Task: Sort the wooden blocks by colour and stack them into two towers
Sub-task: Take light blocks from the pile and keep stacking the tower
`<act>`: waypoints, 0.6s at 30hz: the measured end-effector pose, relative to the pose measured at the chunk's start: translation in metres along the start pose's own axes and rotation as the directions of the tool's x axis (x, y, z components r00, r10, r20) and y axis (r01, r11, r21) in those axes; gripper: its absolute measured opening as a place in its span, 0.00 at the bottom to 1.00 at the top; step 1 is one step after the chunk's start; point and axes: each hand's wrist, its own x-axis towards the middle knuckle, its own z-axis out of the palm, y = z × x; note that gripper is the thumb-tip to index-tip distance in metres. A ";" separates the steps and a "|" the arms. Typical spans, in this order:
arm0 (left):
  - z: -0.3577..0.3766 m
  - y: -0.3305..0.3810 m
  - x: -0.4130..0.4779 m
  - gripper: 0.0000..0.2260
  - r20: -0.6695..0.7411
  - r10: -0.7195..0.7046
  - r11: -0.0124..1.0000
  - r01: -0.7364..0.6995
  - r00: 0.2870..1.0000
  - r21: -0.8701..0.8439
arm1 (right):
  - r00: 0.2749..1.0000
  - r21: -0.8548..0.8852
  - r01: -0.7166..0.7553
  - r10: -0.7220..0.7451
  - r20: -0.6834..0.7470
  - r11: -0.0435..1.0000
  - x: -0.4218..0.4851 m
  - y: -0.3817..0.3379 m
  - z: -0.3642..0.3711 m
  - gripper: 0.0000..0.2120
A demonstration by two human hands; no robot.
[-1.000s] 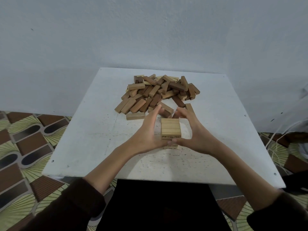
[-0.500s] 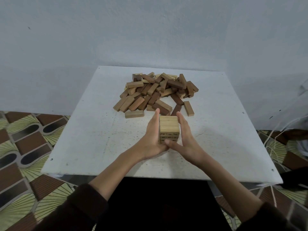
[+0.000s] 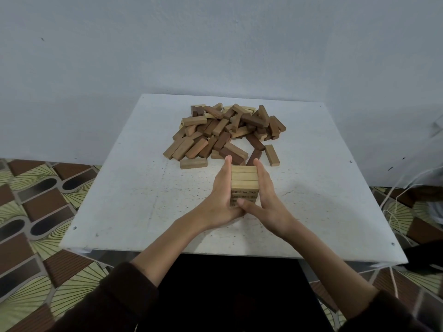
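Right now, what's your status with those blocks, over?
Both hands open: left hand and right hand press flat on the sides of the light tower. Mixed pile lies unsorted just behind it. No dark tower in sight. Nothing in the way.

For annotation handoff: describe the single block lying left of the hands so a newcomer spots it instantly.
On the white table, a jumbled pile of wooden blocks sits toward the far side. Just in front of its left part, left of the fingertips of the left hand, lies one pale block. It lies crosswise on bare table; the blocks right behind it run diagonally.
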 end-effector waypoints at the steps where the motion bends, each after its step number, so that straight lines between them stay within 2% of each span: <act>1: 0.000 -0.001 0.000 0.49 -0.001 -0.005 1.000 0.005 1.000 0.000 | 1.000 0.010 -0.008 0.008 0.002 1.000 0.000 0.000 0.000 0.46; 11: 0.004 -0.005 0.003 0.49 -0.005 -0.021 0.999 0.021 1.000 -0.050 | 0.998 0.101 -0.047 0.050 -0.028 0.994 0.002 0.005 0.003 0.36; 18: 0.005 -0.007 0.003 0.49 -0.009 -0.038 0.998 0.038 0.999 -0.049 | 0.999 0.072 -0.026 0.028 -0.031 0.997 0.002 0.005 0.003 0.35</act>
